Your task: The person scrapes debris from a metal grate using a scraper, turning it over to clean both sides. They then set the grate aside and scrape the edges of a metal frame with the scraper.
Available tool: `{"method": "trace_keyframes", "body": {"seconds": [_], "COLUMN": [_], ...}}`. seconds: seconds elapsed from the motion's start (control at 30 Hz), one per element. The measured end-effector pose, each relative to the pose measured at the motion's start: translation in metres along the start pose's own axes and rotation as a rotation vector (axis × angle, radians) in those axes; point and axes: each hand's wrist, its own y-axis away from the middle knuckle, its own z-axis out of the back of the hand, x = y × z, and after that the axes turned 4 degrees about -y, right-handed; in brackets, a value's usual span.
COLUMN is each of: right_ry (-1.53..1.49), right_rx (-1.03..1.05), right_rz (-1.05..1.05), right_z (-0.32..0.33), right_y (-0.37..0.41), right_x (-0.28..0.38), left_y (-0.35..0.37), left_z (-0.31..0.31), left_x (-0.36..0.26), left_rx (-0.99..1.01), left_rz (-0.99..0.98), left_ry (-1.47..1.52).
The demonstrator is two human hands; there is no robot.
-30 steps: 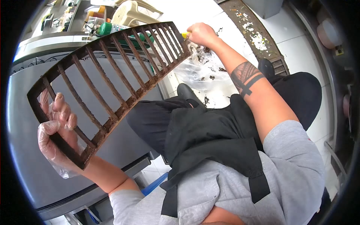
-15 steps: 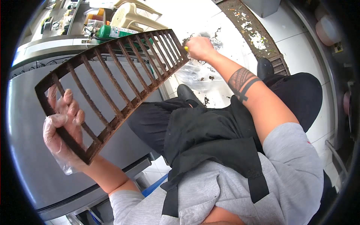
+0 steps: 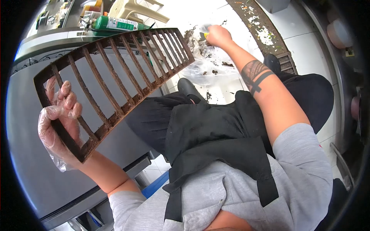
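Observation:
My left hand (image 3: pixel 61 111), in a clear plastic glove, grips the near end of a long rusty metal drain grate (image 3: pixel 133 102). The grate is tilted up in the air above my left leg, and brown grime coats its bars and lower edge. Beyond the grate's far end, my bare right hand (image 3: pixel 219 35) is closed around a scraper (image 3: pixel 206 34) that shows a bit of yellow and a greyish blade. Most of its handle is hidden in my fist. Beneath that hand a clear plastic bag (image 3: pixel 212 78) lies on the floor with dark scraps on it.
An uncovered floor channel (image 3: pixel 256 25) with pale and dark debris runs at the upper right, ending at a fitted grate (image 3: pixel 287 62). A grey metal cabinet (image 3: pixel 34 154) stands at left. A green cylinder (image 3: pixel 115 24) lies on the counter near a cream plastic chair (image 3: pixel 133 9).
My right hand has moved away from the grate's far end, up and to the right, over the bag. The grate and my left hand have shifted slightly left.

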Motion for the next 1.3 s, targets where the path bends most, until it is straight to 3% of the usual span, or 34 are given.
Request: {"method": "trace_keyframes", "body": {"seconds": [0.03, 0.13, 0.27, 0.33, 0.4, 0.47, 0.53, 0.6, 0.67, 0.77, 0.83, 0.87, 0.93, 1.0, 1.03, 1.07, 1.13, 1.2, 1.27, 1.3], "right_ry": [0.006, -0.122, -0.421, -0.396, -0.198, -0.462, -0.842, -0.989, -1.175, -1.107, -0.574, -0.869, -1.050, -0.854, -0.632, -0.620, -0.897, -1.200, -0.894, -0.941], "right_rx": [0.006, 0.035, -0.166, -0.285, -0.175, -0.147, -0.125, -0.265, -0.315, -0.227, -0.261, -0.261, -0.257, -0.250, -0.223, -0.218, -0.215, -0.074, -0.153, -0.203], "right_rz": [0.001, -0.352, -0.689, -0.970, -0.998, -1.019, -1.065, -0.934, -0.647, -0.505, -0.242, -0.458, -0.279, 0.047, -0.037, -0.021, -0.229, 0.085, 0.106, -0.128], "right_z": [0.004, 0.009, -0.062, -0.067, -0.090, -0.118, -0.097, -0.105, -0.079, 0.006, 0.024, 0.024, 0.058, 0.062, 0.056, 0.054, 0.054, 0.062, 0.050, 0.042], "right_y": [-0.002, -0.001, 0.022, 0.066, 0.085, 0.082, 0.076, 0.035, -0.009, -0.043, -0.047, -0.062, -0.049, -0.052, -0.070, -0.078, -0.090, -0.092, -0.106, -0.102], "right_x": [-0.005, -0.040, -0.187, -0.194, -0.211, -0.224, -0.176, -0.163, -0.125, -0.016, 0.018, 0.022, 0.081, 0.102, 0.099, 0.111, 0.151, 0.187, 0.188, 0.194], "left_y": [0.001, 0.003, -0.001, -0.002, -0.001, 0.000, 0.000, 0.001, -0.008, -0.036, -0.057, -0.067, -0.076, -0.066, -0.062, -0.060, -0.057, -0.053, -0.050, -0.049], "left_z": [0.001, -0.004, 0.004, 0.015, 0.025, 0.033, 0.039, 0.048, 0.070, 0.105, 0.100, 0.097, 0.085, 0.050, 0.032, 0.036, 0.042, 0.056, 0.070, 0.084], "left_x": [0.001, 0.006, 0.015, 0.020, 0.023, 0.024, 0.023, 0.031, 0.050, 0.104, 0.114, 0.119, 0.139, 0.132, 0.128, 0.129, 0.131, 0.145, 0.158, 0.167], "left_rx": [-0.006, -0.021, -0.002, -0.005, -0.013, 0.025, -0.010, 0.028, 0.185, 0.394, 0.209, 0.115, 0.133, -0.160, -0.307, -0.372, -0.502, -0.489, -0.502, -0.444], "left_rz": [-0.007, -0.027, 0.013, 0.022, 0.034, 0.051, 0.061, 0.032, -0.060, -0.411, -0.283, -0.224, -0.265, -0.311, -0.336, -0.340, -0.344, -0.361, -0.377, -0.534], "left_ry": [-0.010, -0.030, 0.023, 0.039, 0.063, 0.072, 0.086, 0.090, 0.124, 0.108, 0.200, 0.253, 0.492, 0.584, 0.612, 0.609, 0.597, 0.537, 0.478, 0.065]}}
